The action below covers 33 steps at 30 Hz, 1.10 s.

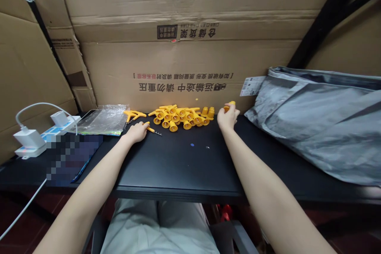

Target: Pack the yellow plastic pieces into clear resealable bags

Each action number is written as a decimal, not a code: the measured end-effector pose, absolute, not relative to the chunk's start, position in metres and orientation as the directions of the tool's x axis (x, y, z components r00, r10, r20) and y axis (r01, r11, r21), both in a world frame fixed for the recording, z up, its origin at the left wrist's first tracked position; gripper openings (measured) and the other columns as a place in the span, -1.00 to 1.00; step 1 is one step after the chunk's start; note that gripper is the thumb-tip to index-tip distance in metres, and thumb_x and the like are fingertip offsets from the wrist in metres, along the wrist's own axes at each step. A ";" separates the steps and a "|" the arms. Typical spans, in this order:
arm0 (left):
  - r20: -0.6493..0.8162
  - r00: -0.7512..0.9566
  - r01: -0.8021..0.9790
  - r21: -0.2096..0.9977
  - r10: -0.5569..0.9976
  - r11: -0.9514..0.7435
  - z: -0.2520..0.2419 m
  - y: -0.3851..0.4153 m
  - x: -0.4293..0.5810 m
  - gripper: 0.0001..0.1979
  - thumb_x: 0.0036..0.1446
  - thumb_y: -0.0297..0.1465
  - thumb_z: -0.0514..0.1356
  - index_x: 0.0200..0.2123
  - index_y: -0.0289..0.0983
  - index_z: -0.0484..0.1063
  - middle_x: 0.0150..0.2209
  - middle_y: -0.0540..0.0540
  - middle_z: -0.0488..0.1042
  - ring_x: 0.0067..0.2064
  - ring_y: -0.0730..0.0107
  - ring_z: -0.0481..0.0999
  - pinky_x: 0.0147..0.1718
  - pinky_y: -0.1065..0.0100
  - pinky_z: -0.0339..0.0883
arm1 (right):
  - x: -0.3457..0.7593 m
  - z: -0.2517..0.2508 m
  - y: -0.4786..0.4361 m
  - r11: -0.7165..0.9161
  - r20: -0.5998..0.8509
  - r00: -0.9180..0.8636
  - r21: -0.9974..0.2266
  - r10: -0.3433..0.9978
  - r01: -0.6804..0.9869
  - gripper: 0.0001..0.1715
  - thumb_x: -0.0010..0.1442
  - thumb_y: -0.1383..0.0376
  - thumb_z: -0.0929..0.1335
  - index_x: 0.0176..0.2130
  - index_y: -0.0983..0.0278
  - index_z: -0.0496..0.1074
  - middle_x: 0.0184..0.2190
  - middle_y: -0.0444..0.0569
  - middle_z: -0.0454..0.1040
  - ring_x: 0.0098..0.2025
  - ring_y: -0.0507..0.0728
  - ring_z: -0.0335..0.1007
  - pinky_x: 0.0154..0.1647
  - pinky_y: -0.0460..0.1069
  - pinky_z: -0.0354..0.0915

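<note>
My left hand (pixel 139 131) is closed on the yellow handle of a corkscrew (pixel 151 129), whose metal spiral points right, just over the table. Beyond that hand lie a couple of loose yellow T-handled corkscrews (pixel 134 114). To the right, my right hand (pixel 228 118) is wrapped round a yellow bell-shaped cap (pixel 232 103), mostly hidden by the fingers. Between the hands sits a pile of yellow corkscrews in bell-shaped caps (pixel 182 114), their open ends facing me. A few separate yellow caps (pixel 211 111) stand at the pile's right end.
Cardboard (pixel 184 59) walls off the back of the black table (pixel 178 166). A grey fabric bag (pixel 312 123) fills the right side. On the left are clear plastic bags (pixel 102 119), a power strip (pixel 64 125) with white chargers, and a partly blurred dark flat object (pixel 74 156).
</note>
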<state>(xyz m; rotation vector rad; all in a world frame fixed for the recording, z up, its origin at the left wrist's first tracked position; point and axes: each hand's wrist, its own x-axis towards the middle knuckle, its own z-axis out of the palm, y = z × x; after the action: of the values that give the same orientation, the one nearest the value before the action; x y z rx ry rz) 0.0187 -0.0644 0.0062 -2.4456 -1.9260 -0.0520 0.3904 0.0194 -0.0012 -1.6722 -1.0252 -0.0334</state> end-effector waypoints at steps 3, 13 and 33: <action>0.044 0.232 0.973 0.004 0.972 -0.232 0.006 -0.064 0.019 -0.57 0.25 -0.39 -0.12 0.17 -0.21 0.20 0.05 -0.25 0.33 0.06 0.11 0.37 -0.08 0.13 0.31 | 0.371 0.017 0.011 0.187 0.634 0.522 -0.719 0.570 0.669 -0.60 0.10 0.29 0.21 -0.02 0.22 0.27 -0.13 0.10 0.22 -0.08 0.20 0.27 -0.02 0.13 0.22; 0.041 0.227 0.973 0.024 0.973 -0.228 0.006 -0.064 0.018 -0.56 0.25 -0.38 -0.13 0.17 -0.18 0.20 0.07 -0.23 0.32 0.07 0.12 0.36 -0.06 0.12 0.30 | 0.303 0.036 -0.041 0.524 0.768 0.283 -0.611 0.574 0.594 -0.75 0.18 0.22 0.20 -0.10 0.18 0.20 -0.14 0.00 0.27 -0.15 0.12 0.29 -0.09 0.07 0.27; 0.136 0.285 0.958 -0.010 0.949 -0.287 0.003 -0.058 0.012 -0.70 0.23 -0.39 -0.04 -0.02 -0.21 0.36 -0.12 -0.20 0.37 -0.05 0.17 0.40 -0.14 0.22 0.30 | 0.270 0.018 -0.070 0.693 0.644 -0.340 -0.433 0.686 0.577 -0.67 0.14 0.19 0.30 -0.09 0.25 0.27 -0.45 -0.11 0.37 -0.51 0.06 0.27 -0.38 0.01 0.28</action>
<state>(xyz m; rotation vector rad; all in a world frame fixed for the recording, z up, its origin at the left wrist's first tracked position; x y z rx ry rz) 0.0117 -0.0577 0.0025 -2.4458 -1.8196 -0.1583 0.2697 -0.0702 0.0175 -0.9676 -2.0407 0.1596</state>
